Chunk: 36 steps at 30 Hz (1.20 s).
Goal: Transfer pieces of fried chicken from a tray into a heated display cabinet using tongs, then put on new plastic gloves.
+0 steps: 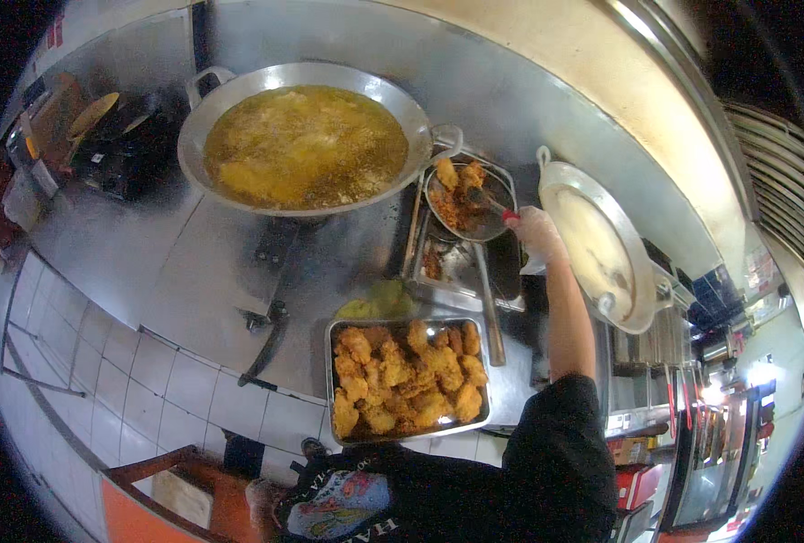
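My right hand (539, 234), in a clear glove, grips the red part of a utensil's handle (510, 214); its dark head touches browned crumbs in a round strainer (471, 234). Fried pieces (470, 174) lie at the strainer's far side. The strainer rests over a rectangular metal pan (443, 293), its long handle (491, 319) pointing towards me. Nearer my body, a metal tray (407, 438) is full of golden fried battered pieces (402, 373). A blurred shape at the lower left may be my left hand (263, 501); its fingers cannot be made out.
A large metal wok (195, 153) of bubbling oil stands at the back left. Another two-handled pan (636, 271), with pale liquid, is right of my forearm. Dark cookware (120, 156) stands far left. A curved black lever or handle (266, 346) is at the counter's front edge.
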Each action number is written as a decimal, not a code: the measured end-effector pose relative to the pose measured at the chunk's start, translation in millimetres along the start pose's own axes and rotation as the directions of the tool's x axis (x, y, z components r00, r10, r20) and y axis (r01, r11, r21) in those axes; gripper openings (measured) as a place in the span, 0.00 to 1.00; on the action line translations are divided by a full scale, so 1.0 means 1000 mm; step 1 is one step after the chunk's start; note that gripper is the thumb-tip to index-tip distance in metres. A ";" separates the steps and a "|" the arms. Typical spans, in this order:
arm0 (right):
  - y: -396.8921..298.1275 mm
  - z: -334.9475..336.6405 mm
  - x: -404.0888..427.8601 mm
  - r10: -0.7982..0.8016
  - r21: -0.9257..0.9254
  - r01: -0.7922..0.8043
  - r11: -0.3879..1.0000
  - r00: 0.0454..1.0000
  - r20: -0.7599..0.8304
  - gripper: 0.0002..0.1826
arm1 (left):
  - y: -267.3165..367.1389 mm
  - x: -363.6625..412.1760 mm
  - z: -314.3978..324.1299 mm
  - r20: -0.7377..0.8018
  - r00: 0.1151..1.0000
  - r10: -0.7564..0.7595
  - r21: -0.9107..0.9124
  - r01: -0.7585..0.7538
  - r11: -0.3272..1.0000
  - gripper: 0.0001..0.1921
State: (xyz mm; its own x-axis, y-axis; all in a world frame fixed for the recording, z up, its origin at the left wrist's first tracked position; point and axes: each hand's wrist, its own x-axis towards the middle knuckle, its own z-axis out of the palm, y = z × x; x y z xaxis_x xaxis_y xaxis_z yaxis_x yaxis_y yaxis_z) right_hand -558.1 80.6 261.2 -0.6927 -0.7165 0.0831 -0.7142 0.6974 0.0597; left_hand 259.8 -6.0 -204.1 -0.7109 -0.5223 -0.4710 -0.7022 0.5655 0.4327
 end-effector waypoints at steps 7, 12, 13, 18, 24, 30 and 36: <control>-0.024 0.012 -0.030 -0.151 -0.507 0.084 0.858 0.984 -0.092 0.20 | -0.057 0.064 0.036 0.618 0.547 -0.564 0.386 0.414 0.824 0.26; -0.063 -0.057 -0.128 -0.021 0.062 0.025 0.998 0.997 -0.071 0.22 | -0.083 -0.014 0.056 -0.257 0.912 -0.319 -0.625 0.094 0.775 0.07; -0.073 -0.070 -0.157 0.022 0.088 -0.020 0.996 0.999 -0.026 0.20 | -0.076 -0.020 0.056 -0.159 0.948 -0.275 -0.463 0.174 0.869 0.07; -0.112 -0.096 -0.282 0.092 0.249 -0.154 0.956 0.966 0.241 0.16 | -0.065 -0.070 0.052 0.258 0.929 -0.264 0.373 0.156 0.915 0.06; -0.144 -0.024 -0.303 0.060 -0.143 -0.025 0.989 0.969 0.241 0.17 | -0.085 -0.077 0.108 0.129 0.980 -0.152 -0.083 0.163 0.983 0.13; -0.160 0.034 -0.277 -0.028 -0.330 0.127 0.935 0.957 0.290 0.16 | -0.072 0.008 0.022 0.549 0.585 -0.598 -0.040 0.732 0.680 0.10; -0.135 -0.096 -0.271 0.055 -0.003 -0.056 0.998 0.978 0.203 0.13 | -0.061 0.044 -0.045 0.374 0.910 -0.182 -0.917 0.333 -0.221 0.09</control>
State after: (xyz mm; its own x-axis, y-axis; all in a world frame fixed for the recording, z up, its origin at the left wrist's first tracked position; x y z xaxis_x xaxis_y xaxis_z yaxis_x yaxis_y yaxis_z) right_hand -264.2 182.2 325.7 -0.7372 -0.6654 -0.1176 -0.6740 0.7364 0.0584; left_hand 269.4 -92.1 -216.4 -0.5039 -0.3391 -0.7944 -0.1179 -0.8841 0.4522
